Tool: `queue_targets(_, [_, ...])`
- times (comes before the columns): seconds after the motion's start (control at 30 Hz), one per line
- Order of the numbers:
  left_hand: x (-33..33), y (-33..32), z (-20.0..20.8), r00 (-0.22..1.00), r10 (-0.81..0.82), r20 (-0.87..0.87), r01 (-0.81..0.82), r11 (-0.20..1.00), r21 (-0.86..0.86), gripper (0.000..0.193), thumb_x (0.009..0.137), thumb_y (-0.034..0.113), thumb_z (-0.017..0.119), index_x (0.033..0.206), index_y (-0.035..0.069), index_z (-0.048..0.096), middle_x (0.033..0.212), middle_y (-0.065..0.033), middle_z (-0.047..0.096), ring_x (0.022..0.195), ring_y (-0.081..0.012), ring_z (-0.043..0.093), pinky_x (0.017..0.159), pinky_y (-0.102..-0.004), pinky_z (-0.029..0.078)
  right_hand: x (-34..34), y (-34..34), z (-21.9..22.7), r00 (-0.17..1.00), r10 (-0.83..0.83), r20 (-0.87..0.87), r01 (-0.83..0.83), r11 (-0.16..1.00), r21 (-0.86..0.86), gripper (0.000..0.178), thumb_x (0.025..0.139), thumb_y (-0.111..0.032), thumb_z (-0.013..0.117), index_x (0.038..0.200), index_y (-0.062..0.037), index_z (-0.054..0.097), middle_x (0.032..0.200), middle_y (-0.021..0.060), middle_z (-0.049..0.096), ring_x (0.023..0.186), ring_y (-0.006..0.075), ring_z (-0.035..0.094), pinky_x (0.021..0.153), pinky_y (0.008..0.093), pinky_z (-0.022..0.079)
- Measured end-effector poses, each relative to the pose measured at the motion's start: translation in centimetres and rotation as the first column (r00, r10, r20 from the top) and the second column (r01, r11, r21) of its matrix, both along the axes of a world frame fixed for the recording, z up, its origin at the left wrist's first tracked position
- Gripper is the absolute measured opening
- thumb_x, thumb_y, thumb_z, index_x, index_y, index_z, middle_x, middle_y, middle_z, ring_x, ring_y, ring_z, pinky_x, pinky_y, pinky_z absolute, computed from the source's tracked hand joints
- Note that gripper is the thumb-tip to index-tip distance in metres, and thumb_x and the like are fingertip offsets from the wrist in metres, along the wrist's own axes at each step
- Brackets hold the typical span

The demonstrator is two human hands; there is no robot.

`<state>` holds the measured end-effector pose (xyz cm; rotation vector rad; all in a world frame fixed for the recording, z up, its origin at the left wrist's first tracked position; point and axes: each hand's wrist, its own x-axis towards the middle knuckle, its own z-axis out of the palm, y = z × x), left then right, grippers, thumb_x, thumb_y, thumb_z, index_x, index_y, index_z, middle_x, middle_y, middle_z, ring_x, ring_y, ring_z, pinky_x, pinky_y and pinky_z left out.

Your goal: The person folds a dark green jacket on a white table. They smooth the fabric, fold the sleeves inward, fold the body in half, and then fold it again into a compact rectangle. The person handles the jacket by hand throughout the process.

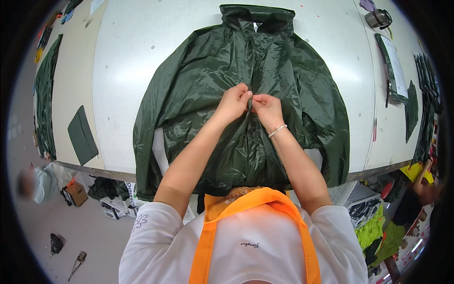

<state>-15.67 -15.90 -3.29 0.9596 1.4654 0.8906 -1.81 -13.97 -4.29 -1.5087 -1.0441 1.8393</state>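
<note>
Both fingertip pinches nearly meet: my left hand [234, 102] and my right hand [268, 110] each have thumb and forefinger closed on the front placket [249, 59] of a glossy dark green jacket [246, 137]. Whether a fastener or only a fabric edge sits between the tips, I cannot tell. Cloth this thin and slick probably slides easily, so I'd do best to pinch right at the edges, hold both sides level, and make short, light movements; tugging could skew the front.

Just behind my right hand sits a beaded bracelet [277, 131]. The jacket lies directly under my hands on the pale tabletop [125, 71], collar [257, 16] beyond them, sleeves [147, 128] spread to either side, hem [222, 186] toward me. Well left of my left hand rests a folded green piece [82, 136]; far right of my right hand, a paper-topped bundle [393, 71].
</note>
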Motion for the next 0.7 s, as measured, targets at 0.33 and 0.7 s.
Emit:
queue_targets(0.33, [-6.9,-6.2,5.9,0.926,0.266,-0.269,-0.298,0.951,-0.084,0.042,0.091,0.033,0.057,0.067,-0.001,0.061,0.051,-0.0031,0.052,0.050,-0.0076,0.049,0.045,-0.0284,0.036,11.2,0.9,10.6,0.828,0.326,0.456,-0.319,0.943,-0.095,0.050,0.091,-0.041,0.054,0.069,0.0034,0.066,0.063,0.0099,0.064,0.054,0.0142,0.060,0.054,0.0263,0.047])
queue_targets(0.7, [-18.7,-14.3,3.2,0.588,0.122,-0.799,-0.466,0.859,-0.212,0.082,0.079,0.060,0.060,0.113,-0.014,0.053,0.106,-0.0292,0.061,0.103,-0.0366,0.059,0.087,-0.0391,0.045,20.5,-1.8,5.5,0.942,-0.192,0.277,0.259,0.937,-0.233,0.070,0.083,-0.057,0.060,0.105,0.0086,0.052,0.094,0.0093,0.059,0.083,0.0183,0.059,0.075,0.0303,0.051])
